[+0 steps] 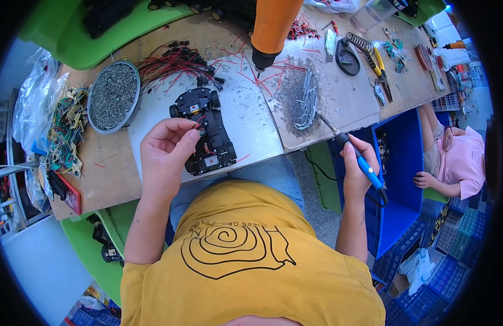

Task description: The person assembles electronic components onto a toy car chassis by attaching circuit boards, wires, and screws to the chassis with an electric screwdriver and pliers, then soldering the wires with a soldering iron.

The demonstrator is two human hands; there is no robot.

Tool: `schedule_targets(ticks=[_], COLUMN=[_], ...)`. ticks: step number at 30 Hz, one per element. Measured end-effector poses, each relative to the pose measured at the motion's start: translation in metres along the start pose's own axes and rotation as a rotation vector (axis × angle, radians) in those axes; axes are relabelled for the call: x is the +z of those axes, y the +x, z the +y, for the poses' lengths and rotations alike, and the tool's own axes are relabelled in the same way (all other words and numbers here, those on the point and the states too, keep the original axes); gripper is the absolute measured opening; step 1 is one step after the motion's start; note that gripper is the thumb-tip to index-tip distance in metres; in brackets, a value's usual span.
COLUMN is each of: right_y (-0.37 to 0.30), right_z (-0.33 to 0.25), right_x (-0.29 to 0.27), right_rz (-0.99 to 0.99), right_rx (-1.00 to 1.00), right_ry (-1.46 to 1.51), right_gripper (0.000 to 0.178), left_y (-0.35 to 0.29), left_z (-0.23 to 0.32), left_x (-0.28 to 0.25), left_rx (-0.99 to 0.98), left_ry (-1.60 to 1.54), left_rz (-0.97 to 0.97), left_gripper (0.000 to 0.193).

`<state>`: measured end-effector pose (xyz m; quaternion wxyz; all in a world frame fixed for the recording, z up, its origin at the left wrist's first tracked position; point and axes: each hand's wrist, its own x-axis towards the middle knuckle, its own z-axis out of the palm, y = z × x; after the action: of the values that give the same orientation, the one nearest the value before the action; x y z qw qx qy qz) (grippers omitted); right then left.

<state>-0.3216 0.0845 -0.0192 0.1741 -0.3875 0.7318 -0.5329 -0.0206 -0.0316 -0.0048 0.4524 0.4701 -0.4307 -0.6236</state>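
Observation:
A black toy car chassis (219, 138) with wheels lies on a white board (251, 130) in front of me. Over its left side, my left hand (170, 144) pinches a thin red wire (200, 118) between thumb and forefinger. My right hand (359, 165) grips a soldering iron (365, 165) with a blue handle, off the table's front edge. The iron's tip points up and left, near a bundle of silvery solder wire (308, 98) on a soot-stained patch of board. The tip appears apart from the chassis.
An orange electric screwdriver (274, 30) hangs over the table. Red and black leads (178, 68) lie behind the chassis, beside a round dish of grey granules (114, 98). Pliers (383, 76) and an iron stand (347, 60) sit right. A blue crate (398, 179) and another person (458, 157) are further right.

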Motion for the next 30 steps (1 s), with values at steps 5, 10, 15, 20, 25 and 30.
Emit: schedule_targets(ticks=[5, 10, 15, 20, 25, 30], right_y=[0.006, 0.0, -0.023, -0.032, -0.036, -0.037], right_z=[-0.005, -0.021, -0.043, -0.044, -0.043, -0.044], right_x=[0.005, 0.005, 0.047, 0.069, 0.074, 0.076], right_rz=[-0.035, -0.003, -0.447, -0.573, -0.603, -0.605], right_rx=[-0.008, -0.127, -0.106, -0.075, -0.046, -0.037], right_ry=[-0.086, 0.054, 0.288, 0.303, 0.269, 0.28], right_gripper=[0.018, 0.019, 0.024, 0.022, 0.022, 0.022], left_y=[-0.007, -0.01, -0.017, -0.015, -0.013, -0.013], left_z=[-0.001, -0.005, -0.01, -0.014, -0.021, -0.022], left_x=[-0.001, -0.007, -0.012, -0.015, -0.016, -0.015], left_rx=[-0.026, 0.327, 0.172, 0.134, 0.17, 0.229], left_ry=[0.063, 0.623, 0.676, 0.644, 0.659, 0.69], left_rz=[0.047, 0.037, -0.014, -0.054, -0.057, -0.046], left_gripper=[0.011, 0.008, 0.01, 0.009, 0.009, 0.009])
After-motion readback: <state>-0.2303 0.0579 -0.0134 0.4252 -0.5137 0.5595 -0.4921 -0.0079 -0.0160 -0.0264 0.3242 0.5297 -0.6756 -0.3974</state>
